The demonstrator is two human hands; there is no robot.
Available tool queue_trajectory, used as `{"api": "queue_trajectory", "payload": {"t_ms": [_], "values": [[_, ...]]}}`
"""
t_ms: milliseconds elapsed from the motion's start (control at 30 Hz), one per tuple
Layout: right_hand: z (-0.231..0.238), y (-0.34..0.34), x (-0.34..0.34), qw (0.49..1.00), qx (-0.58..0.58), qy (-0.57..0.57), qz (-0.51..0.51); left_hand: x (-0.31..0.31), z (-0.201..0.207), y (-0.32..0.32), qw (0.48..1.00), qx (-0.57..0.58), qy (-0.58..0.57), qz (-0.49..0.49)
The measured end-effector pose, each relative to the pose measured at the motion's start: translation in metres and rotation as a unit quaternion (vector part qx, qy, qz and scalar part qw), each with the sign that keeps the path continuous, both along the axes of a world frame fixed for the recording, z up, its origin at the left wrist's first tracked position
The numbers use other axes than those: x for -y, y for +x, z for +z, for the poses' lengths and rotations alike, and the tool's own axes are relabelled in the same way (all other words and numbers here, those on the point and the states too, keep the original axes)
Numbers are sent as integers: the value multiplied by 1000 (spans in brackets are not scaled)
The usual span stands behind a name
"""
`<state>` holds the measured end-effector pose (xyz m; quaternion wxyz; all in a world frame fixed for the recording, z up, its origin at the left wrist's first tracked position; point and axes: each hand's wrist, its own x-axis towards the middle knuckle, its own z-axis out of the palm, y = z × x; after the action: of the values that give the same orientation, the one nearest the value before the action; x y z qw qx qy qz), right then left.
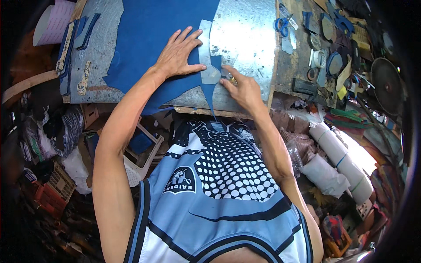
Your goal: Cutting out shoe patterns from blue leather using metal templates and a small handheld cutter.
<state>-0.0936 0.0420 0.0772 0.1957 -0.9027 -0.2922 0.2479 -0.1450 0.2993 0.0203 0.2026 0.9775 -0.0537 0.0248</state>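
Note:
A large sheet of blue leather [158, 26] lies over the metal-topped table. On its right side rests a pale grey template [205, 48], long and narrow with a wider, rounded near end. My left hand [179, 55] lies flat on the leather with fingers spread, its fingertips and thumb touching the template's left edge. Just right of the rounded end, my right hand [241, 90] is closed in a pinch around a small tool with a yellowish part [233, 81]; its tip cannot be made out. A narrow pointed strip of the leather hangs over the near table edge.
Blue scissors [282, 27], tape rolls [319, 59] and blue scraps lie on the wooden board at right. Stacked blue pieces [87, 30] and a marked tan strip [84, 78] lie at left. White rolls [342, 153] stand below right; a white plastic chair [135, 168] is below left.

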Motion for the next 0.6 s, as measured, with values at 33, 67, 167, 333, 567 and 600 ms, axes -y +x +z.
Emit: {"api": "queue_trajectory", "payload": {"t_ms": [33, 67, 167, 333, 567, 600], "values": [[2, 7, 11, 994, -63, 79, -37, 2, 1, 0, 1000, 3, 1, -2], [4, 15, 22, 977, -124, 159, -76, 4, 3, 4, 1000, -7, 6, -2], [45, 28, 64, 931, -240, 100, -255, 7, 12, 11, 999, -29, 28, -13], [28, 47, 173, 893, -178, 189, -367, 7, 37, 27, 987, -127, 89, -43], [-2, 72, 273, 915, 248, 2, -319, 22, 57, 37, 949, -263, 171, -2], [-4, 72, 278, 912, 248, 4, -326, 22, 57, 39, 949, -261, 177, -8]]}}
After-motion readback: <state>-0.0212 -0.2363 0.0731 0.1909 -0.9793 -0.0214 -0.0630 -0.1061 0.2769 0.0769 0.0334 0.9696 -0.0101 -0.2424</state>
